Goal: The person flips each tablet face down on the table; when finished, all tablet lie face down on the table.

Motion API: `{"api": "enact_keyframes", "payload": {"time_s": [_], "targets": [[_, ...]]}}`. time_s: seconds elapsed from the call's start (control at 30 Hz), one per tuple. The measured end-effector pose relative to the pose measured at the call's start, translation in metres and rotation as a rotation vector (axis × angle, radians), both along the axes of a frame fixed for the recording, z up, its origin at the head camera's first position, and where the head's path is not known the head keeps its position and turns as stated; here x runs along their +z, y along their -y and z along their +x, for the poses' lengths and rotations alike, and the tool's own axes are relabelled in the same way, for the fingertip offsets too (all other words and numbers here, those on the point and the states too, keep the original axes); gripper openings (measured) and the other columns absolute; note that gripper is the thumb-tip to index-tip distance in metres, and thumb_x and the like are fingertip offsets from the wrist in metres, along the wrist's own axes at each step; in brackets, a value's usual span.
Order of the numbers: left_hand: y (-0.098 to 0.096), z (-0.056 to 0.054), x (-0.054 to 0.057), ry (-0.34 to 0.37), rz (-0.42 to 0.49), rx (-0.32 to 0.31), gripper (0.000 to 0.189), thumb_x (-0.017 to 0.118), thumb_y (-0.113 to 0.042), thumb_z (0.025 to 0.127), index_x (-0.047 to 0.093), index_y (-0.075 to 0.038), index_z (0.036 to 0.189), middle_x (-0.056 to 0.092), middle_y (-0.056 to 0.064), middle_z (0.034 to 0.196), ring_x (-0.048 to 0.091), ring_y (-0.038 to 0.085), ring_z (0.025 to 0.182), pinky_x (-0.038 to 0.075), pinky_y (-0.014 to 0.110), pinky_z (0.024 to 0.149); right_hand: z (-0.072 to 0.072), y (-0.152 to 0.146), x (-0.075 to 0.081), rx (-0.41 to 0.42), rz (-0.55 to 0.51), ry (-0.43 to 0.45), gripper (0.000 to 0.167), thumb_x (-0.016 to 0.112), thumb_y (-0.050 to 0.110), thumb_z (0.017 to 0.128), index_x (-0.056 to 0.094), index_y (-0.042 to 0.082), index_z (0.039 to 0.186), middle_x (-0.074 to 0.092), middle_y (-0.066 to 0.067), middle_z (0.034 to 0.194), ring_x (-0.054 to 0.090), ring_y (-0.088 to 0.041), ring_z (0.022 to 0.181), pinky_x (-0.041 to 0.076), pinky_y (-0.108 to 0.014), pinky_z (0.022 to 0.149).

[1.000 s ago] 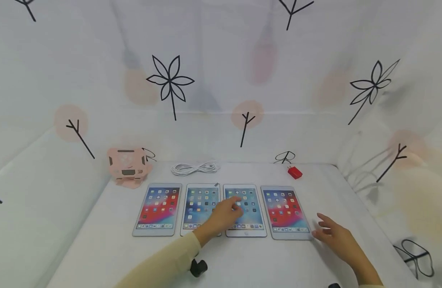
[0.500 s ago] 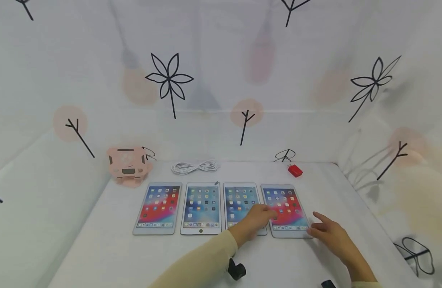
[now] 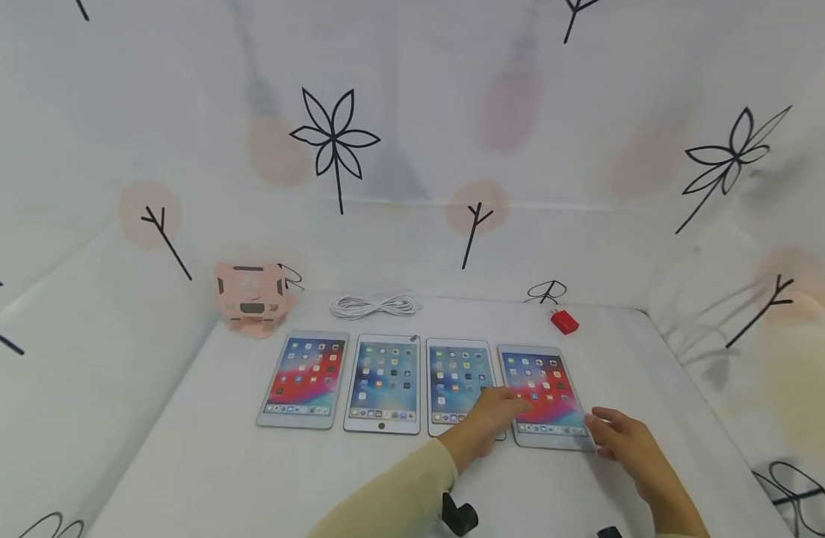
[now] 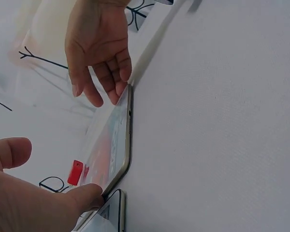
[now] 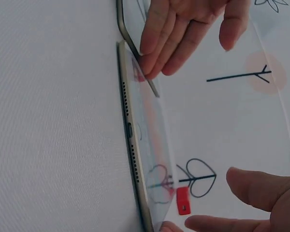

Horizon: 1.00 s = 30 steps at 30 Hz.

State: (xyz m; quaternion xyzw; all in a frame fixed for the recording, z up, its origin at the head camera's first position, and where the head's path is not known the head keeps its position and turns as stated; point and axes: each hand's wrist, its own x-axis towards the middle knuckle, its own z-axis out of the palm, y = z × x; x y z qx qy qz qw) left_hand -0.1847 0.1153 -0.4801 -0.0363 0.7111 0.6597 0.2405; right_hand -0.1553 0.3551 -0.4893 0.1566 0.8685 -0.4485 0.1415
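Note:
Several white-framed tablets lie side by side on the white table in the head view. At the right end of the row, one tablet [image 3: 536, 381] with a red and blue screen lies between both hands. My left hand [image 3: 486, 418] has its fingers at that tablet's left edge and covers the lower right part of the neighbouring blue-screen tablet [image 3: 458, 373]. My right hand [image 3: 629, 444] is at the lower right edge, fingertips near or touching it. In the right wrist view, the thumb [image 5: 256, 186] of my right hand stands apart from the tablet. Both hands' fingers look relaxed.
Left in the row are another blue-screen tablet [image 3: 385, 381] and a red-screen tablet [image 3: 308, 373]. Behind them stand a pink case-like object [image 3: 251, 295], a coiled white cable [image 3: 374, 306] and a red charger plug [image 3: 564, 322]. A patterned white sheet surrounds the table.
My left hand has moved right, from above the third tablet to the left edge of the rightmost one. My right hand has come slightly closer to its right edge. The head view has shifted.

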Motion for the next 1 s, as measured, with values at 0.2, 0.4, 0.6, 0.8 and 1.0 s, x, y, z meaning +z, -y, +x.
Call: {"api": "enact_keyframes", "payload": {"time_s": [0.2, 0.4, 0.6, 0.8, 1.0], "targets": [[-0.002, 0.001, -0.002, 0.016, 0.081, 0.0, 0.054, 0.072, -0.021, 0.091, 0.056, 0.0, 0.138, 0.061, 0.01, 0.129, 0.055, 0.033, 0.123, 0.042, 0.057, 0.111, -0.001, -0.001, -0.004, -0.105, -0.082, -0.028, 0.071, 0.048, 0.041, 0.106, 0.036, -0.015, 0.148, 0.057, -0.033, 0.132, 0.063, -0.012, 0.092, 0.06, -0.026, 0.078], [-0.004, 0.001, -0.005, 0.035, 0.17, -0.059, 0.071, 0.073, -0.024, 0.091, 0.043, -0.012, 0.154, 0.047, 0.009, 0.149, 0.042, 0.035, 0.138, 0.035, 0.058, 0.116, 0.006, -0.005, -0.007, -0.16, -0.365, -0.118, 0.062, 0.057, 0.029, 0.105, 0.039, -0.011, 0.15, 0.069, 0.008, 0.113, 0.062, 0.005, 0.089, 0.055, -0.016, 0.078], [-0.003, 0.0, -0.003, 0.038, 0.169, -0.111, 0.064, 0.069, -0.031, 0.096, 0.045, -0.019, 0.153, 0.048, 0.005, 0.147, 0.041, 0.033, 0.138, 0.034, 0.06, 0.116, 0.014, 0.004, -0.003, -0.134, -0.767, -0.2, 0.028, 0.058, 0.014, 0.104, 0.072, 0.032, 0.12, 0.071, 0.018, 0.111, 0.069, -0.008, 0.099, 0.059, -0.025, 0.085], [-0.005, -0.003, 0.002, 0.035, 0.194, -0.156, 0.063, 0.064, -0.041, 0.098, 0.044, -0.021, 0.155, 0.045, 0.004, 0.153, 0.038, 0.033, 0.144, 0.028, 0.06, 0.119, 0.024, 0.029, 0.006, -0.052, -1.053, -0.33, 0.042, 0.045, -0.001, 0.106, 0.071, 0.024, 0.127, 0.074, 0.002, 0.121, 0.074, -0.022, 0.1, 0.061, -0.041, 0.084], [-0.01, -0.007, 0.003, 0.029, 0.306, -0.201, 0.063, 0.058, -0.048, 0.101, 0.04, -0.025, 0.157, 0.044, 0.004, 0.155, 0.038, 0.031, 0.146, 0.029, 0.056, 0.12, 0.032, 0.062, 0.027, -0.054, -0.712, -0.474, 0.038, 0.06, -0.004, 0.099, 0.063, 0.0, 0.137, 0.073, 0.01, 0.117, 0.073, -0.011, 0.099, 0.062, -0.029, 0.079]]}}
